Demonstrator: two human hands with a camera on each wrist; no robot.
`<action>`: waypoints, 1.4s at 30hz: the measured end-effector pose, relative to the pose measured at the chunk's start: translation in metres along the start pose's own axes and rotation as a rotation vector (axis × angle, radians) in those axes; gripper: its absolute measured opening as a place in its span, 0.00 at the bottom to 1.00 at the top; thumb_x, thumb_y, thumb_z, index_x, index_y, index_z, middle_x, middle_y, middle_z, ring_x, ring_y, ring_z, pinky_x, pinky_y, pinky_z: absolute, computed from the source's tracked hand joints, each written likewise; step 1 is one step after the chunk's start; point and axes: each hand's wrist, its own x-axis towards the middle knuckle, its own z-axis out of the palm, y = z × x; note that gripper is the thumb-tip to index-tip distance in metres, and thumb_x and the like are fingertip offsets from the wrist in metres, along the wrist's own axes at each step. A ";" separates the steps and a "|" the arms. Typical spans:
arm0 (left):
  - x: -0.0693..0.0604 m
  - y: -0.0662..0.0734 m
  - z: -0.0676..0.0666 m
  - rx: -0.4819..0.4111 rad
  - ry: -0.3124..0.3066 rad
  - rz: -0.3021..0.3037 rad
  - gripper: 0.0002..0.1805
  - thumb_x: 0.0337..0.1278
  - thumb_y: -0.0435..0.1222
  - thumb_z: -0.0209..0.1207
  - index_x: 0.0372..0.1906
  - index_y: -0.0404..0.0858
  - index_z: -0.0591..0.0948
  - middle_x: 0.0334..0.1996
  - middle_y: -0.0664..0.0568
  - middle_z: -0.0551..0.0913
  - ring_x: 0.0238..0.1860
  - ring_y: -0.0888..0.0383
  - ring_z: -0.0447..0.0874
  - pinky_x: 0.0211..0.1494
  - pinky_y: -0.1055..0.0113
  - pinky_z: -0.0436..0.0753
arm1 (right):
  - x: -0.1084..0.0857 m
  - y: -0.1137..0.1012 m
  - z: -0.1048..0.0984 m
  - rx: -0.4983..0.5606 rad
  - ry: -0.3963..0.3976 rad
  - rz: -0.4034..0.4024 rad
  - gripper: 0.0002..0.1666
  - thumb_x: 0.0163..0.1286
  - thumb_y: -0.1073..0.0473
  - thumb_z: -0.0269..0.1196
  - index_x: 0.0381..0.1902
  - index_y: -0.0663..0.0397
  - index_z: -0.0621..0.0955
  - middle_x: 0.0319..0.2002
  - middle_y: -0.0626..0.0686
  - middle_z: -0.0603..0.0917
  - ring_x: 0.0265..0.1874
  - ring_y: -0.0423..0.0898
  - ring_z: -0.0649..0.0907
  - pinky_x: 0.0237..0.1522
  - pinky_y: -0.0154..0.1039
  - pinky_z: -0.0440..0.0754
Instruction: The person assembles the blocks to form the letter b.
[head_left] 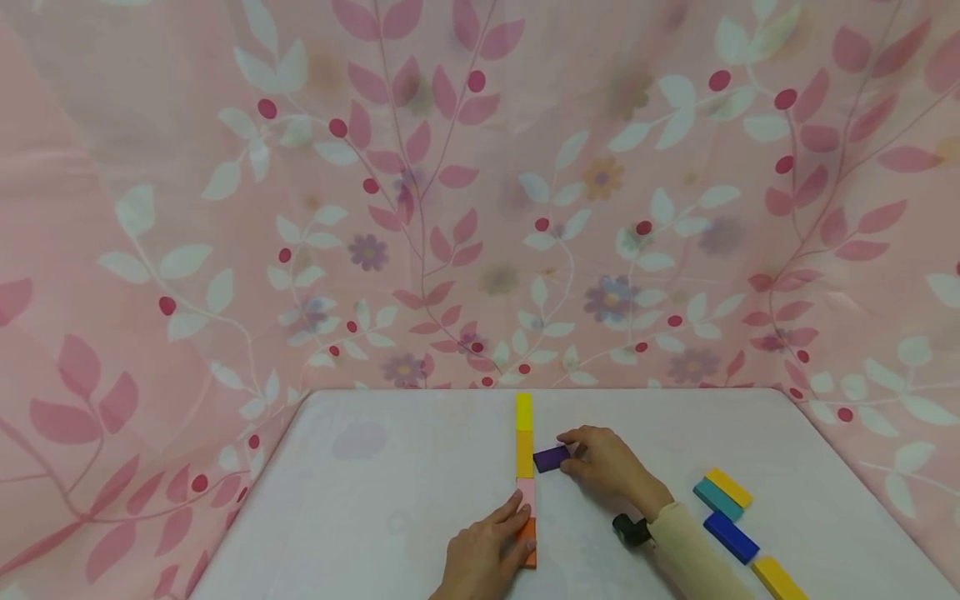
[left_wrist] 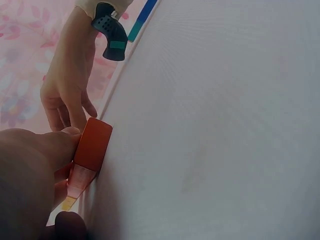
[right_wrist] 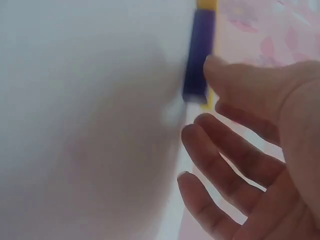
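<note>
A straight column of flat blocks runs up the middle of the white table: a yellow block (head_left: 523, 412) at the far end, then an amber block (head_left: 524, 454), a pink block (head_left: 527, 492) and an orange block (head_left: 529, 557) nearest. My left hand (head_left: 483, 550) rests over the near end, its fingers touching the pink and orange blocks and partly hiding them. In the left wrist view the orange block (left_wrist: 95, 144) shows its end close up. My right hand (head_left: 611, 467) pinches a purple block (head_left: 551, 458) by its right end, the other end beside the amber block.
At the right of the white table (head_left: 360, 500) lie a yellow block (head_left: 728, 487) against a teal block (head_left: 717, 500), then a blue block (head_left: 731, 537) and another yellow block (head_left: 780, 579). A dark device (head_left: 632, 530) sits at my right wrist. Behind hangs a pink floral curtain (head_left: 465, 208).
</note>
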 end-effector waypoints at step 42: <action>0.003 0.000 -0.001 0.013 0.003 -0.004 0.28 0.68 0.59 0.65 0.69 0.55 0.83 0.73 0.63 0.78 0.63 0.49 0.88 0.48 0.48 0.89 | -0.106 0.126 -0.109 -0.034 -0.026 0.224 0.26 0.71 0.48 0.73 0.55 0.64 0.86 0.46 0.58 0.90 0.44 0.54 0.88 0.50 0.56 0.90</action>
